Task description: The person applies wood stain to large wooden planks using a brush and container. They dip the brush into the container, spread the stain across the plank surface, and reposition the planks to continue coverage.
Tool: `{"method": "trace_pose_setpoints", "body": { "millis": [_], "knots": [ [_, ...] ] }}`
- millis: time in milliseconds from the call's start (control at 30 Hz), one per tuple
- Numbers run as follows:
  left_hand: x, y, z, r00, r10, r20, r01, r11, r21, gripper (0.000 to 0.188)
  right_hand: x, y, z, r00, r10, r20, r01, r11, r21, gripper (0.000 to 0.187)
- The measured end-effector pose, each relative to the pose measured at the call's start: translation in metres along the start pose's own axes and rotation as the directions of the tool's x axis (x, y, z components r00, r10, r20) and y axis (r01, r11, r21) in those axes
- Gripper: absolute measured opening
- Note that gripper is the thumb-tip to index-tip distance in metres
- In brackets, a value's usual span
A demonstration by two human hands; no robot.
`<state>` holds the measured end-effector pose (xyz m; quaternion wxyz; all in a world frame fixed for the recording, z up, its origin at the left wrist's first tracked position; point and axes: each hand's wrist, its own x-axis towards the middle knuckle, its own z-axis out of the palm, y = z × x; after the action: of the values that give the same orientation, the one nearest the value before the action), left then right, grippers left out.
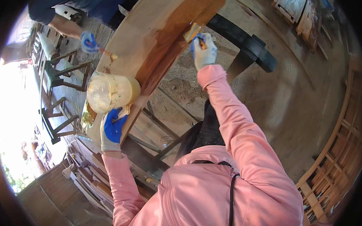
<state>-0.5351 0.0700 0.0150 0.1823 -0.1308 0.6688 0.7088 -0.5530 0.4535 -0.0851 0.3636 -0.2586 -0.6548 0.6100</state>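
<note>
A wide wooden board (142, 34) slants away from me, its right side and edge wet with reddish-brown stain. My right hand (204, 51), in a white and blue glove, is closed round a paintbrush (191, 33) whose bristles meet the board's stained right edge near the far end. Beside the near end, my left hand (113, 128), gloved the same way, has its fingers curled round a pale, crumpled cloth (123, 111). Just beyond that hand, a translucent yellowish plastic bucket (109, 93) stands tilted-looking on the board; its contents are hidden.
Across the board, another person's gloved hand (89, 42) holds a small brush (109, 53) over the left edge. A dark beam (240, 41) juts out to the right. Metal frames (61, 116) stand at left, wood strips (93, 186) lie lower left, and a wooden lattice (332, 160) is at right.
</note>
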Motion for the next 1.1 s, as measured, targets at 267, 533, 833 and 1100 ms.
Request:
{"method": "trace_pose_setpoints", "body": {
  "millis": [267,533,833,1100],
  "knots": [
    [-0.055,-0.008,-0.036,0.979,0.193,0.061,-0.195,0.817,0.543,0.018,-0.147,0.001,0.053,0.787,0.326,0.524,-0.491,0.845,0.21,0.009],
    [-0.069,-0.014,-0.06,0.991,0.018,-0.136,-0.028,0.997,-0.071,0.011,-0.042,0.015,0.023,1.0,0.017,0.014,-0.017,0.999,0.046,0.007],
    [-0.066,-0.026,-0.074,0.943,0.316,0.104,-0.278,0.576,0.769,0.01,-0.129,-0.072,0.053,0.731,0.395,0.556,-0.586,0.781,0.217,0.01],
    [-0.059,-0.041,-0.077,0.946,0.322,-0.029,-0.285,0.874,0.394,0.024,-0.128,-0.23,0.145,0.165,-0.281,0.946,0.297,0.928,0.224,0.019]
  ]
}}
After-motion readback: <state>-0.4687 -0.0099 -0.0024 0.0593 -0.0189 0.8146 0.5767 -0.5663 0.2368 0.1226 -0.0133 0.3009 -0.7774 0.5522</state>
